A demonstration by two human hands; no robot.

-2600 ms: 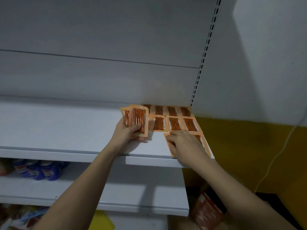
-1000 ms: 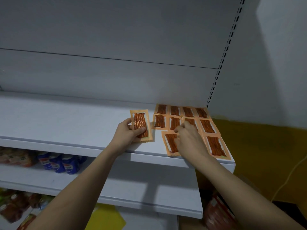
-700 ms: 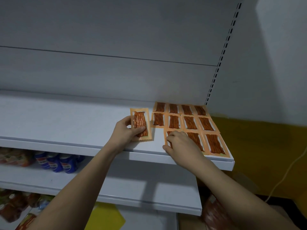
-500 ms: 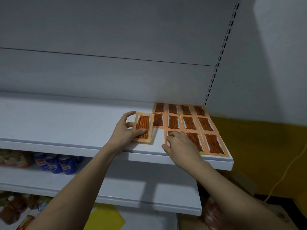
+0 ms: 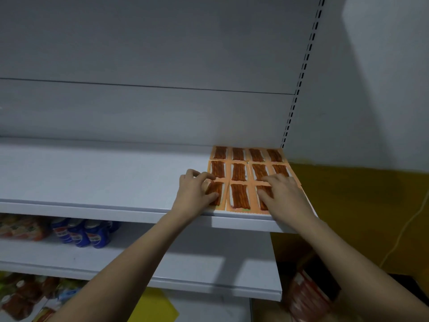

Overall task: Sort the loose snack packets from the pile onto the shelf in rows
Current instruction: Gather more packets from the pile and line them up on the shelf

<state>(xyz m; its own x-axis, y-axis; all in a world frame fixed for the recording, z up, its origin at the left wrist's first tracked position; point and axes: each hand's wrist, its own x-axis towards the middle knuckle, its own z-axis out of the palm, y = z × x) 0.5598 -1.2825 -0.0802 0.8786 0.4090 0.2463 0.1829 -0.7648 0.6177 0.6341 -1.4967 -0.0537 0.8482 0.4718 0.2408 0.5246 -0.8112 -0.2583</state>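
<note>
- Now the packet (image 5: 217, 194) lies flat on the shelf (image 5: 92, 180), front row, beside the other packets (image 5: 239, 173).
- My left hand (image 5: 195, 194) pinches its left edge.
- My right hand (image 5: 283, 196) presses flat, fingers straight, on the right packets.

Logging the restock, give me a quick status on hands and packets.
Left hand pinching front-left packet flat on shelf. Right hand pressing front-right packets. Nothing blocking.
</note>
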